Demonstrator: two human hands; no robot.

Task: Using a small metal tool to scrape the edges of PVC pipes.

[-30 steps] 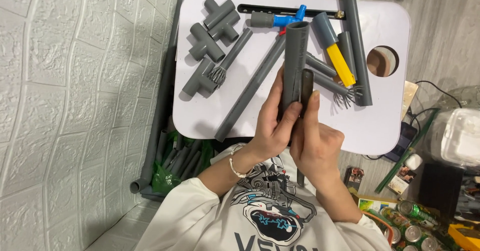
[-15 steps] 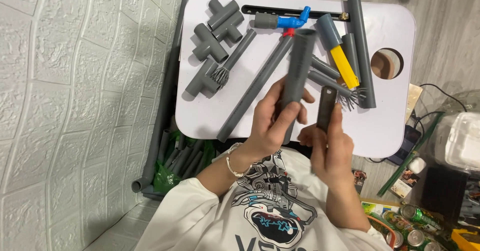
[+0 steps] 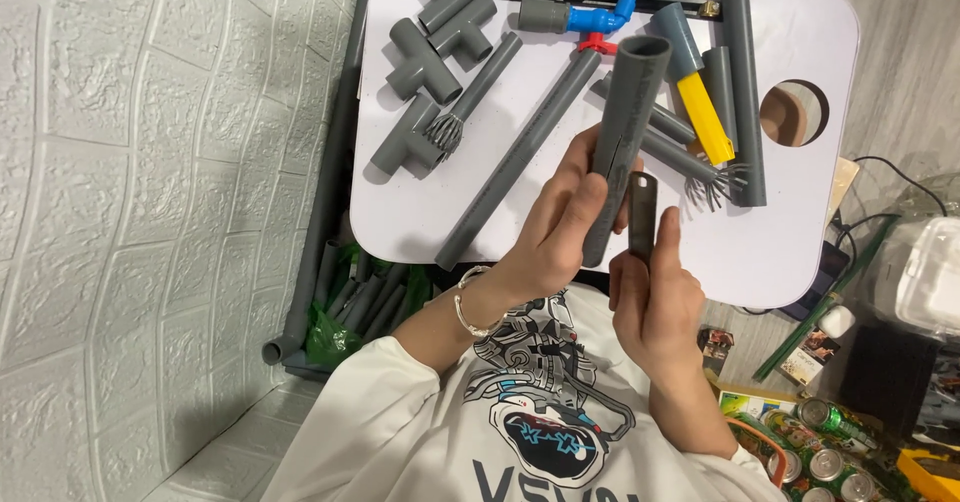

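Observation:
My left hand (image 3: 560, 232) grips a short grey plastic pipe (image 3: 625, 112), held upright over the near edge of a white lap table (image 3: 800, 42); the pipe's open end faces the camera. Beside it, my right hand (image 3: 655, 297) holds a slim dark flat metal tool (image 3: 642, 217), its tip close to the pipe's lower part but apart from it. A bracelet sits on my left wrist.
On the table lie grey T-fittings (image 3: 425, 57), a long grey pipe (image 3: 520, 157), pipes with split ends, a blue valve piece (image 3: 598, 17) and a yellow-tipped tube (image 3: 705, 117). More pipes lean in a green bag (image 3: 350, 302) by the white wall. Cans lie at lower right.
My right hand has drawn the metal tool away from the pipe and a little lower. The pipe now stands more upright, tilted toward the camera.

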